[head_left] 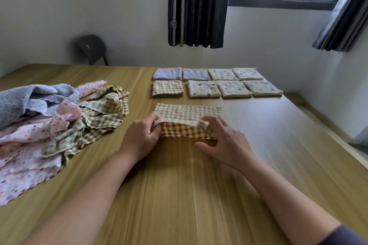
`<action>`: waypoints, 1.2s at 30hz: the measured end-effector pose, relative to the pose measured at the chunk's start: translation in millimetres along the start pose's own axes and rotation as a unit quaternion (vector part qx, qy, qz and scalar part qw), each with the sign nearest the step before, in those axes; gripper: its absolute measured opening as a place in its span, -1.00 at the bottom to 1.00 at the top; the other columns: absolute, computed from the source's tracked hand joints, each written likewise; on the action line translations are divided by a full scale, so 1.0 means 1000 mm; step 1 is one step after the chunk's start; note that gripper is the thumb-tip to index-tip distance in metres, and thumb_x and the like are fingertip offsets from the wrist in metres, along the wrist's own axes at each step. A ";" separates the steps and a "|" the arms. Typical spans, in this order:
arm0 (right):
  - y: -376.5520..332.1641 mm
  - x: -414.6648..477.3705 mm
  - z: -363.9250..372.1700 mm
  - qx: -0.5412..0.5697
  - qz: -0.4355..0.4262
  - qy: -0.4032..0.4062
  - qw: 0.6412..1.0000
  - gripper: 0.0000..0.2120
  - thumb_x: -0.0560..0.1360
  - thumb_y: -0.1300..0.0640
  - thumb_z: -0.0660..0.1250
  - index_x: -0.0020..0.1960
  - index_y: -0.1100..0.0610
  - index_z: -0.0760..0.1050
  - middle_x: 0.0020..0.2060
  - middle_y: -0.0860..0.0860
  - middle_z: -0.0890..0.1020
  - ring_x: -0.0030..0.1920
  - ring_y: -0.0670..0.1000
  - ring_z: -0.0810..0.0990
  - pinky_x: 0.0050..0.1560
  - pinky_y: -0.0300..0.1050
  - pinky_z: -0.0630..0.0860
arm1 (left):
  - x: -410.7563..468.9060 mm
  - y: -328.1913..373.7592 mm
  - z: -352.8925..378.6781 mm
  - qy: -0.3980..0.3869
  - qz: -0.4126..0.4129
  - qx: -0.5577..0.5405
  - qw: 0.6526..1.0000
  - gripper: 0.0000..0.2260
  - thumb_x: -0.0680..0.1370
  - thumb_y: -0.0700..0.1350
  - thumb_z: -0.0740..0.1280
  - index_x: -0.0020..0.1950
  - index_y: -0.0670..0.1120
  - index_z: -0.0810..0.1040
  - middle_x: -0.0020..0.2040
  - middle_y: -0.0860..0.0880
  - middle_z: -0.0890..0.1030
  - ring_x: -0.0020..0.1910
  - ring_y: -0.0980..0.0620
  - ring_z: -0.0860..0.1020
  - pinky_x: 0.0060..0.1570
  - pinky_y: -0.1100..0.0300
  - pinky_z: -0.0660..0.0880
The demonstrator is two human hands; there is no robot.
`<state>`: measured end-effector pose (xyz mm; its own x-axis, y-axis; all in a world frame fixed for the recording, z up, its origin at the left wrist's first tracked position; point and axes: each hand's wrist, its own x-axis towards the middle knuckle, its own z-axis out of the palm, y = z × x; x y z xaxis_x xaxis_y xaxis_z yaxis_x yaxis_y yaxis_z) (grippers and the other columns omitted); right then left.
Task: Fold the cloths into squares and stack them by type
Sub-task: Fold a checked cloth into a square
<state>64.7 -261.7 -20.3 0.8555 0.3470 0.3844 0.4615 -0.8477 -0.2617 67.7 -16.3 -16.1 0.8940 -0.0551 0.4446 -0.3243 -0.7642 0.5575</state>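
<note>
A brown checked cloth [188, 113] lies in the middle of the wooden table [179, 185], its near edge lifted and turned over. My left hand [142, 138] pinches that edge at its left end. My right hand [225, 141] holds the right end with its fingers curled over the fold. Behind it lie folded squares: one checked [167, 88], two lilac [168, 73] [196, 74], and several cream dotted ones [234, 82]. A heap of unfolded cloths [49, 125] in lilac, pink and checked patterns covers the table's left side.
A dark chair [92, 48] stands behind the table's far left edge. Dark curtains [199, 6] hang beside a window on the back wall. The table's right edge runs near the wall and floor at the right.
</note>
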 end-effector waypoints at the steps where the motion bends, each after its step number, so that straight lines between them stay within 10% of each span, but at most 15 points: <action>1: 0.000 0.001 0.002 -0.026 -0.010 -0.004 1.000 -0.46 0.45 -0.20 0.34 0.35 -0.06 0.30 0.21 -0.10 0.46 -0.13 -0.07 0.50 -0.28 -0.24 0.35 | 0.000 0.001 0.000 0.002 -0.007 -0.006 1.000 -0.74 0.53 0.07 0.18 -0.06 -0.09 0.52 -0.37 0.02 0.54 -0.41 0.08 0.47 -0.44 0.18 0.27; 6: 0.006 0.002 0.006 0.053 -0.003 0.115 0.992 -0.88 0.51 0.19 0.34 0.04 0.10 0.54 0.00 -0.05 0.60 -0.21 0.00 0.59 -0.32 -0.20 0.47 | 0.000 0.001 0.000 0.009 -0.039 -0.022 0.999 -0.93 0.52 -0.21 0.30 -0.10 -0.05 0.52 -0.35 0.00 0.58 -0.39 0.05 0.52 -0.39 0.14 0.42; 11: 0.016 0.002 0.004 0.075 0.044 0.143 0.986 -0.90 0.48 0.24 0.35 -0.01 0.15 0.58 -0.17 -0.02 0.64 -0.27 -0.02 0.56 -0.30 -0.17 0.46 | 0.003 -0.004 -0.003 0.032 -0.076 -0.065 0.994 -0.85 0.46 -0.32 0.30 -0.11 -0.08 0.54 -0.25 0.01 0.60 -0.29 0.11 0.53 -0.36 0.46 0.39; 16: 0.017 0.003 0.001 0.215 0.117 0.169 0.955 -0.92 0.53 0.24 0.31 -0.11 0.10 0.53 -0.32 -0.08 0.57 -0.32 -0.19 0.52 -0.30 -0.41 0.39 | 0.009 -0.023 -0.007 0.087 -0.128 -0.154 0.976 -0.91 0.53 -0.25 0.35 -0.13 -0.08 0.53 -0.23 0.00 0.61 -0.21 0.03 0.57 -0.17 0.20 0.49; 19: 0.019 0.003 -0.003 0.326 0.157 0.156 0.919 -0.79 0.56 0.22 0.27 -0.22 -0.01 0.45 -0.38 -0.01 0.56 -0.37 -0.14 0.46 -0.31 -0.16 0.40 | 0.009 -0.018 -0.013 0.069 -0.139 -0.272 0.950 -0.88 0.59 -0.19 0.28 -0.14 -0.05 0.51 -0.27 0.01 0.61 -0.32 0.14 0.59 -0.33 0.29 0.54; 26: 0.017 0.002 -0.007 0.316 0.184 0.107 0.925 -0.81 0.57 0.15 0.24 -0.20 -0.05 0.46 -0.33 -0.02 0.62 -0.39 -0.12 0.48 -0.41 -0.23 0.37 | 0.006 -0.024 -0.002 0.046 -0.114 -0.176 0.977 -0.89 0.59 -0.15 0.28 -0.13 0.00 0.49 -0.22 -0.08 0.62 -0.20 -0.09 0.60 -0.15 -0.02 0.54; 32: 0.016 0.030 -0.014 0.292 0.226 0.106 0.923 -0.80 0.55 0.17 0.23 -0.25 0.06 0.47 -0.40 -0.05 0.54 -0.45 -0.18 0.41 -0.47 -0.31 0.30 | 0.020 -0.018 0.001 0.120 -0.107 -0.062 0.985 -0.94 0.58 -0.19 0.27 -0.08 -0.12 0.48 -0.32 0.06 0.50 -0.36 0.14 0.47 -0.40 0.46 0.34; 36: 0.025 0.059 -0.005 0.184 0.293 0.019 0.938 -0.86 0.54 0.14 0.20 -0.13 0.14 0.50 -0.20 0.07 0.59 -0.15 0.06 0.52 -0.21 -0.14 0.37 | 0.040 -0.021 0.008 0.048 -0.162 0.057 0.984 -0.87 0.59 -0.11 0.23 -0.11 -0.13 0.48 -0.31 -0.03 0.53 -0.31 -0.04 0.49 -0.34 0.15 0.33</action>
<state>125.8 -264.3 0.8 0.9819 -0.1550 0.1092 -0.0287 -0.6908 -0.7224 112.7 -7.1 -15.8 0.9093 0.2603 0.3247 0.0145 -0.7996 0.6004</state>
